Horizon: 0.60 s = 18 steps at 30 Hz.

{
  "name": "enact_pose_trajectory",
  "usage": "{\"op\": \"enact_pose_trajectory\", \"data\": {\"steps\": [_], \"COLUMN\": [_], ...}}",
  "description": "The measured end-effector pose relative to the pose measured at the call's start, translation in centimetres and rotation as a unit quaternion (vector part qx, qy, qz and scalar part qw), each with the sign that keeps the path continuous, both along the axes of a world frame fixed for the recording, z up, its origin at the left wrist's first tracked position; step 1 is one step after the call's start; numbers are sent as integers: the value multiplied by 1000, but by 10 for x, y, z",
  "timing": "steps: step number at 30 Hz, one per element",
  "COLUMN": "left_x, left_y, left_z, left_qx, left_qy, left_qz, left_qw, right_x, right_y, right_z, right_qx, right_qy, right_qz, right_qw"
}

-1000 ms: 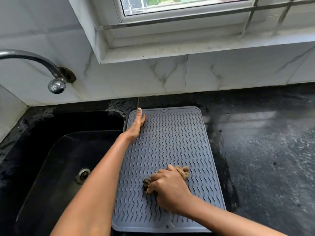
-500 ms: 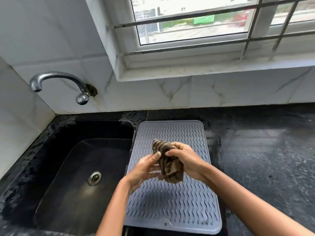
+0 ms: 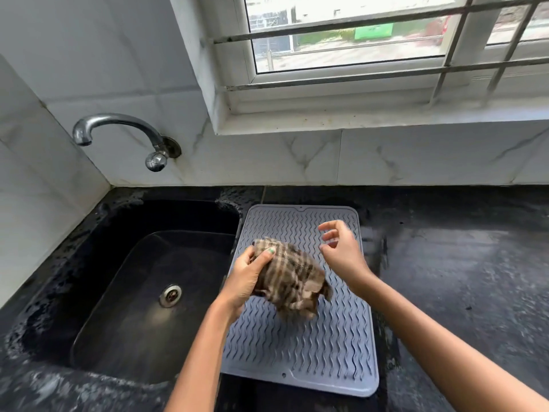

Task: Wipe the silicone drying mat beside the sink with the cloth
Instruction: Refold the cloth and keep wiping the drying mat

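The left hand (image 3: 246,278) grips a bunched brown checked cloth (image 3: 289,276) held up over the grey silicone drying mat (image 3: 315,352), thumb across its top. The right hand (image 3: 341,251) hangs just beside the cloth with fingers loosely spread, holding nothing. The mat lies on the black stone counter (image 3: 460,278), just beside the dark sink (image 3: 133,292), under a wall-mounted chrome tap (image 3: 118,129) and a barred window (image 3: 371,40).

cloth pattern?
Brown and beige plaid cloth, clearest in the head view.
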<state>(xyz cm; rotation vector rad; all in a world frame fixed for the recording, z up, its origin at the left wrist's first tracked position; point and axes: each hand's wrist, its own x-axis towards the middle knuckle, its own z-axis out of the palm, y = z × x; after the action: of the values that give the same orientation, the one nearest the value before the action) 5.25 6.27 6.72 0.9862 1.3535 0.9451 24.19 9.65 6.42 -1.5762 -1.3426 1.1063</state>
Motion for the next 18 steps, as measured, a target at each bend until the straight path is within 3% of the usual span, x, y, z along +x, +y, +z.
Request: {"op": "enact_pose_trajectory", "data": {"steps": [2,5,7,9,11,13,14,16,18], "left_x": [11,30,37,38,33,25,18,2,-16], "left_y": [1,2,4,7,12,22,28,46,70], "left_z": [5,12,13,14,14,7,-1,-21,-46], "left_qx": [-11,-31,-48,-57,-26,20,42,63,55], "left_qy": [5,-16,-53,-71,-31,44,87,182,309], "left_qz": [-22,-61,-83,-102,-92,-24,10,35,-12], "left_qw": [1000,998,994,991,995,999,995,981,949], "right_x": [1,-6,-12,-14,-14,-13,-13,-16,-21], "right_y": [-10,-27,-30,-29,-22,-9,1,27,61], "right_z": [-8,-17,-25,-28,-28,-19,-12,-2,-1], "right_qx": [5,-78,-111,-159,-205,-208,-190,-114,-4], "right_qy": [80,236,312,381,423,402,358,228,28], "right_qz": [87,201,186,108,40,1,-18,-51,-60], "right_qw": [993,948,925,904,881,892,914,966,998]}}
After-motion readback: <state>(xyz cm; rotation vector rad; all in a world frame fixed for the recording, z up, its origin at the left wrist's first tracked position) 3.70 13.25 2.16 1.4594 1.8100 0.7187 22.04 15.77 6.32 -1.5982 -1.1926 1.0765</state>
